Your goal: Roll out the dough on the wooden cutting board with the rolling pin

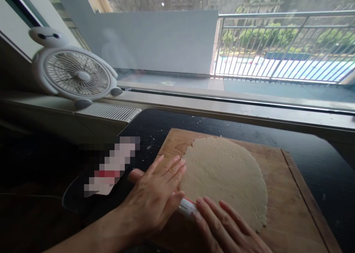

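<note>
A flattened round sheet of dough (224, 175) with a ragged edge lies on a wooden board (291, 208). Along its near left edge runs a rolling pin (188, 208), its middle covered by a whitish wrapper with red marks. My left hand (158, 194) rests flat over the left part of the pin, fingers stretched forward, the tips at the dough's edge. A reddish-brown end of the pin sticks out left of this hand. My right hand (222, 223) lies over the pin's right part, fingers extended and palm down; it hides that end.
The board sits on a black table (166, 121) dusted with flour specks. A blurred-out pinkish item (116, 164) lies left of the board. Beyond the table, a white character-shaped fan (80, 75) stands on a ledge by a large window (133, 42). A railing (277, 49) shows outside.
</note>
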A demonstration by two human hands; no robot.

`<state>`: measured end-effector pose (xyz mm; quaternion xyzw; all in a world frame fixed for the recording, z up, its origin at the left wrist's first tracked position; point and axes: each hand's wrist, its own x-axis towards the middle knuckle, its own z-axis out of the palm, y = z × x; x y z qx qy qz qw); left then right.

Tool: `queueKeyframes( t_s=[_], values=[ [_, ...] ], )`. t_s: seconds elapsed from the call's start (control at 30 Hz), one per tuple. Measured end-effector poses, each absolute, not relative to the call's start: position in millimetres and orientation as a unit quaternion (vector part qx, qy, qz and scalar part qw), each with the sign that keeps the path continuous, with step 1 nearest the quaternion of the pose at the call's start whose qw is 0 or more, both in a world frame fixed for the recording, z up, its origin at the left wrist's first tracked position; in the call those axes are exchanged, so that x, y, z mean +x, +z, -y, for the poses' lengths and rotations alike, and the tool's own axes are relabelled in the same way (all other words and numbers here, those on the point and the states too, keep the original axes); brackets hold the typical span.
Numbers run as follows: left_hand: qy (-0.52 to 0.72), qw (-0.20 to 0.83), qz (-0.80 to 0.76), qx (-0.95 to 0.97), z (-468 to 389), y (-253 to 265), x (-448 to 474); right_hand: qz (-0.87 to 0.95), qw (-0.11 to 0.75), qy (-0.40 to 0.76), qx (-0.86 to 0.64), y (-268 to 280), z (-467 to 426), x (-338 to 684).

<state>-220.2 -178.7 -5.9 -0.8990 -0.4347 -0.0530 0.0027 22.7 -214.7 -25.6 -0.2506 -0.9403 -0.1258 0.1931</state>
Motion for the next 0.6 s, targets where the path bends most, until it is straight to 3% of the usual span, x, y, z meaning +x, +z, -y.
queueKeyframes(
  t_s=[0.2,0.33,0.6],
  values=[
    [-0.047,-0.047,0.455,-0.888,114,-7,-175,0.920,0.168,-0.045,-0.351,-25,187,58],
    [-0.049,-0.058,0.443,-0.893,104,-5,-148,0.920,0.158,-0.056,-0.354,-21,185,79],
    [-0.079,0.097,0.367,-0.922,201,-13,-172,0.925,0.170,-0.070,-0.334,-14,232,87]
  ],
)
